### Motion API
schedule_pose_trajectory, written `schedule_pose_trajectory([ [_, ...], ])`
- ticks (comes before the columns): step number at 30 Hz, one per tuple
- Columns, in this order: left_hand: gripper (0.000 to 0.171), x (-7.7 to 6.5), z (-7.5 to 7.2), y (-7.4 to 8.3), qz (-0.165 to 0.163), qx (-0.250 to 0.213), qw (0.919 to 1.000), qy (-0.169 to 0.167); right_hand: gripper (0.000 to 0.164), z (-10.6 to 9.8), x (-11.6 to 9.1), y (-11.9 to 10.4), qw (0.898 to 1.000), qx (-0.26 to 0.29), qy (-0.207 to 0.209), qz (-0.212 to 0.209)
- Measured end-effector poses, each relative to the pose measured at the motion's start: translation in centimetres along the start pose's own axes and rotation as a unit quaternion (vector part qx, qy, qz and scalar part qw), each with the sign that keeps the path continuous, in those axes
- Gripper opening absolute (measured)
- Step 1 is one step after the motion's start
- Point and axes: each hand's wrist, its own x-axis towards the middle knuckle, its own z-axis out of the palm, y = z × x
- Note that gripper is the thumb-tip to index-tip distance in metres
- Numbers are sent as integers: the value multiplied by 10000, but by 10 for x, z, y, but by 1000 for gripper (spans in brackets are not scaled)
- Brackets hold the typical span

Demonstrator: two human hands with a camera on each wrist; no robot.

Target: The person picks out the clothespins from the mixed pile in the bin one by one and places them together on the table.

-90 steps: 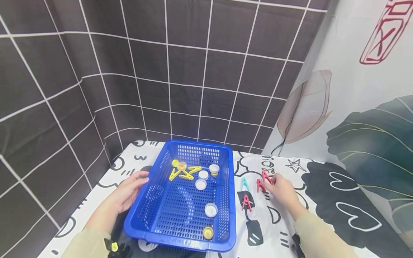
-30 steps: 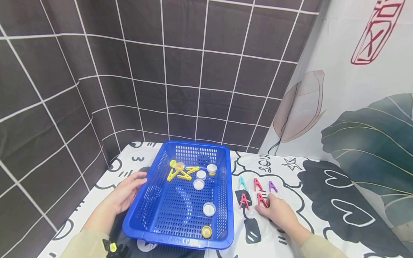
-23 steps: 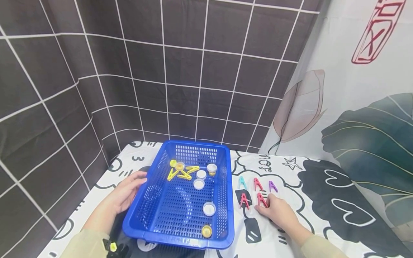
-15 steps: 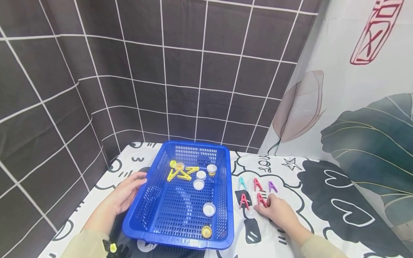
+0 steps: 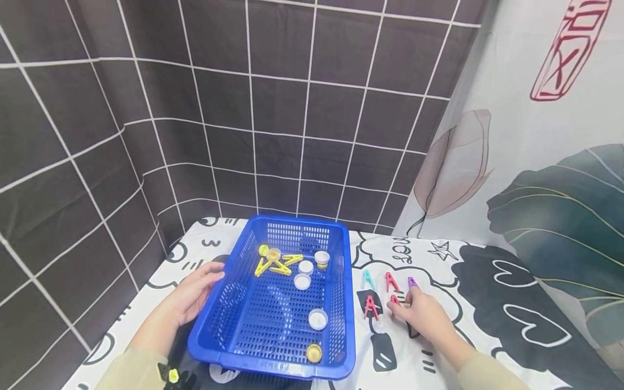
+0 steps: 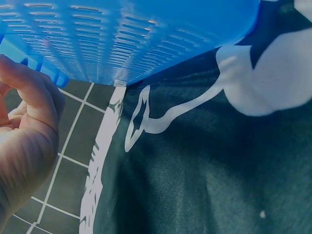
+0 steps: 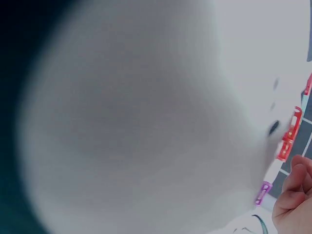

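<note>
My left hand [image 5: 195,292] rests with relaxed fingers at the left side of a blue plastic basket [image 5: 273,365]. In the left wrist view that hand [image 6: 27,105] is beside the slotted wall. My right hand [image 5: 425,317] is low over the cloth on the right. Its thumb tip overlaps a red clothespin [image 5: 395,299], and its forefinger covers the lower part of a purple clothespin [image 5: 413,283]. Two more red clothespins [image 5: 391,281] and a turquoise clothespin [image 5: 368,279] stand to the left of it. In the right wrist view the purple clothespin [image 7: 263,193] sits just off the fingertips.
Inside the basket lie several yellow clothespins [image 5: 280,268], white caps [image 5: 318,319] and yellow caps [image 5: 314,353]. A patterned black and white cloth [image 5: 390,249] covers the table. Behind it hangs a dark grid curtain [image 5: 278,151].
My right hand has let go of a red clothespin, now in the front row, and has shifted slightly up toward the purple clothespin. My left hand and the basket have stayed in place.
</note>
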Motion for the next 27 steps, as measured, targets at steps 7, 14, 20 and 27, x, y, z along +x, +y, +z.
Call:
schedule_pose_trajectory([
  [7,23,-1,0,-1,6,-54,10000,-10,42,-13,14,-19,10000,26,-57,-43],
  [14,23,-1,1,-1,-11,-26,10000,7,39,-20,24,-42,9991,95,-53,-414],
  [20,25,-1,0,0,-12,-22,10000,20,35,-27,32,-61,9976,117,53,-676],
  [27,26,1,0,1,-82,10,9999,126,35,-34,42,-81,9961,207,108,-855],
])
